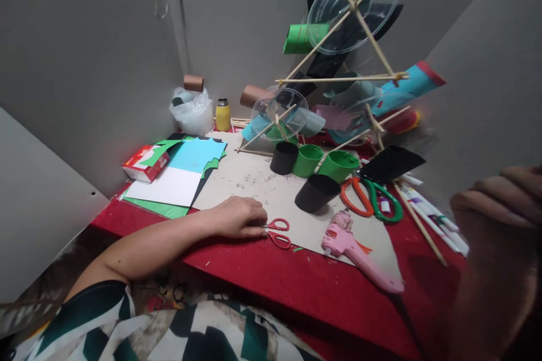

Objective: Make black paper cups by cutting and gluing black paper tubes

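My left hand (239,217) rests at the table's front edge, closed over the blade end of small scissors (279,225) whose red handles stick out to the right. My right hand (499,203) is raised at the right edge of the view, blurred, with its fingers curled in; whatever it may hold is hidden. Between the hands lies a pink glue gun (351,248) on grey cardboard (249,180). Behind it are black paper tubes (317,193) and green paper tubes (339,164). Large scissors with orange and green handles (385,200) lie nearby.
A structure of wooden sticks (334,79), clear plastic discs (322,17) and coloured tubes rises at the back. At left, a red box (146,162) sits on coloured sheets (182,172). A plastic bag (192,113) and yellow jar (222,115) stand behind. Markers (436,217) lie right.
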`<move>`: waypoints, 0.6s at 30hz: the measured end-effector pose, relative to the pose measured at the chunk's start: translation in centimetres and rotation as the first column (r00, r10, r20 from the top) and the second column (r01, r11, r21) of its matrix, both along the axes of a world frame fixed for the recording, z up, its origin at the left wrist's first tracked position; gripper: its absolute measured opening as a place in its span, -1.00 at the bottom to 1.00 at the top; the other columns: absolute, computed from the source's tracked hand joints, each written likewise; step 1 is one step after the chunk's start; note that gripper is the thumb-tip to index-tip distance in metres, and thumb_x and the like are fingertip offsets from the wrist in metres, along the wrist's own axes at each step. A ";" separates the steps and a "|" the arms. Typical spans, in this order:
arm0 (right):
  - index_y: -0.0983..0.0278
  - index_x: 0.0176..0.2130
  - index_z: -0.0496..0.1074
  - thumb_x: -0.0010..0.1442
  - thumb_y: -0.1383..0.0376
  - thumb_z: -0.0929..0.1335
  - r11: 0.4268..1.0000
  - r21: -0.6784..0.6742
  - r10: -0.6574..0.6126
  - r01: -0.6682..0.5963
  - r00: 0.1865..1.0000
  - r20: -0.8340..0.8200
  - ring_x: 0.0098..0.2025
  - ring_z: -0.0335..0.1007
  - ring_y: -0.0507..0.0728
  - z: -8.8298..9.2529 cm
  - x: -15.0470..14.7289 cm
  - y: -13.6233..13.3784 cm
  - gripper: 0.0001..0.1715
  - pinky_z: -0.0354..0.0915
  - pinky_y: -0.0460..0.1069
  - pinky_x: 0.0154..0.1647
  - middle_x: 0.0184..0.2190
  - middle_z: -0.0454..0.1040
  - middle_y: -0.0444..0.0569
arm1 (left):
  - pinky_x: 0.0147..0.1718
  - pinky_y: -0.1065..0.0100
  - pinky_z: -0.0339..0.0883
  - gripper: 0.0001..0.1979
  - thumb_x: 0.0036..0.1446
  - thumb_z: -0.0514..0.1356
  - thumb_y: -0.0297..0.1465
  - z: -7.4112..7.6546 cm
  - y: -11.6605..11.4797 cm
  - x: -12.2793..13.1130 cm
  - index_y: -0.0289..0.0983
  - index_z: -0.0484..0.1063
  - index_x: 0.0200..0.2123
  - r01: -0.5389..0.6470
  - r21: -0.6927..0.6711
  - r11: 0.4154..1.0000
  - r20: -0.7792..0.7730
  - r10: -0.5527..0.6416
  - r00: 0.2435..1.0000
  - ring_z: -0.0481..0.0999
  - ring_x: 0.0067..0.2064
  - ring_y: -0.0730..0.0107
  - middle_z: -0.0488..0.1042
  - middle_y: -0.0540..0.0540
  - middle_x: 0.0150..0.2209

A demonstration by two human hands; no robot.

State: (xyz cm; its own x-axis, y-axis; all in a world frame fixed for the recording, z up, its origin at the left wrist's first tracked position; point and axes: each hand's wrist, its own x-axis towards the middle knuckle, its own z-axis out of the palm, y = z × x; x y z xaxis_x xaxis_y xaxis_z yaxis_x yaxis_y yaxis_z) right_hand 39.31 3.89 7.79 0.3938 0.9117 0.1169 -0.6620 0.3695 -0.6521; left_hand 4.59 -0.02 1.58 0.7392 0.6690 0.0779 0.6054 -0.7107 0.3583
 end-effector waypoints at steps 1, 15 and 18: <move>0.20 -0.47 0.45 0.28 0.44 0.39 0.998 0.049 0.036 -0.034 0.999 -0.038 -0.86 -0.11 -0.29 0.1 -0.3 -0.3 -0.71 -0.11 -0.44 -0.92 -0.77 0.13 -0.36 | -0.26 0.39 0.31 -0.77 0.26 0.22 -0.22 -0.3 0.3 -0.3 -0.26 0.53 -0.25 0.008 0.001 1.000 0.036 -0.008 0.999 0.52 -0.24 0.33 0.57 -0.10 -0.30; 0.26 -0.35 0.51 0.44 0.49 0.23 0.959 0.258 0.147 -0.118 0.984 -0.097 -0.75 0.20 -0.32 -0.1 -1.8 -1.5 -0.61 0.12 -0.43 -0.82 -0.68 0.33 -0.38 | -0.37 0.39 0.34 -0.74 0.30 0.08 -0.33 -1.6 1.9 -1.6 -0.29 0.53 -0.31 -0.123 -0.006 0.992 0.353 0.117 0.928 0.51 -0.38 0.42 0.59 -0.11 -0.41; 0.27 -0.37 0.50 0.49 0.49 0.13 0.962 0.249 0.143 -0.115 0.985 -0.099 -0.76 0.20 -0.35 -0.4 -2.0 -1.3 -0.48 0.09 -0.44 -0.81 -0.68 0.34 -0.39 | -0.38 0.41 0.35 -0.75 0.30 0.09 -0.33 -1.7 1.9 -1.5 -0.27 0.54 -0.31 -0.141 -0.038 0.989 0.363 0.145 0.920 0.51 -0.39 0.44 0.59 -0.09 -0.41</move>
State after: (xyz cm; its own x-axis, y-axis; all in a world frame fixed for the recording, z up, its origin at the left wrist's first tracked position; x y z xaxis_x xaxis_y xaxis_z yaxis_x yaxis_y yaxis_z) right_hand 37.31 2.60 7.37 0.2981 0.9058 0.3011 -0.7796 0.4131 -0.4707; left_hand 3.09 1.86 -0.08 0.5575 0.7680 0.3154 0.5271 -0.6209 0.5802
